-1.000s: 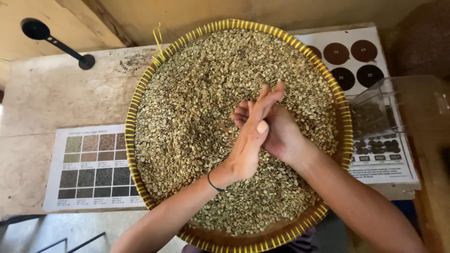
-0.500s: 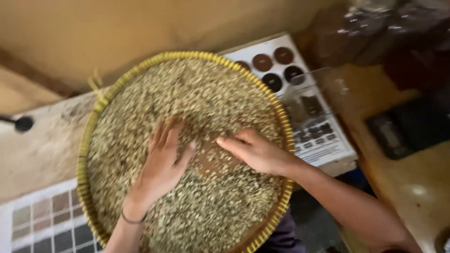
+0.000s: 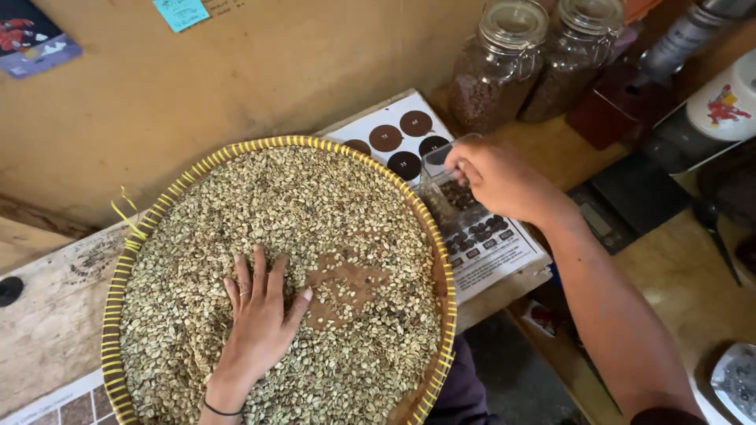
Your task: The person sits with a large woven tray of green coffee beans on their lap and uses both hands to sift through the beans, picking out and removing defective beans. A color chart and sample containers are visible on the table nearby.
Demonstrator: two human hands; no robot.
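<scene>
Wooden workbench against a tan wall carries a round woven tray (image 3: 118, 275) of pale green beans (image 3: 299, 205), where the left hand (image 3: 260, 319) lies flat, fingers spread, while the right hand (image 3: 496, 177), fingertips pinched, hovers over a clear container (image 3: 445, 189) at the tray's right edge.

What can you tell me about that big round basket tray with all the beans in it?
The basket tray is wide, round and shallow, woven with a yellow and brown striped rim. It lies flat on a pale worktop, nearly full of small greenish beans, with one bare brown patch near the middle. The left hand rests flat on the beans. A stray yellow strand sticks out at its left edge.
</scene>
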